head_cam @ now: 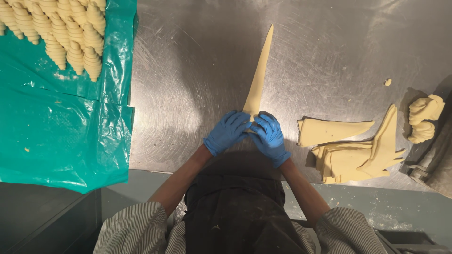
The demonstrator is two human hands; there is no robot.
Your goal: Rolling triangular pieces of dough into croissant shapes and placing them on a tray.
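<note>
The long dough triangle [258,77] is lying on the steel table [188,70] with its long axis running straight away from the person, its narrow tip pointing to the far edge and tilting slightly right, its wide base sitting under both hands. The left hand [227,132] and right hand [269,135], both in blue gloves, are pressing side by side on that base, fingers curled down onto the dough and fingertips almost meeting; neither is nearer than the other. Ahead of the hands only the strip itself is lying on the steel. To the right, well apart, a stack of cut dough triangles [351,150] is waiting, with a lump of scrap dough [423,117] beyond it. To the left, rolled croissants [61,33] are sitting in rows on a green plastic sheet [61,127] (its edge is hanging over the table's near side).
</note>
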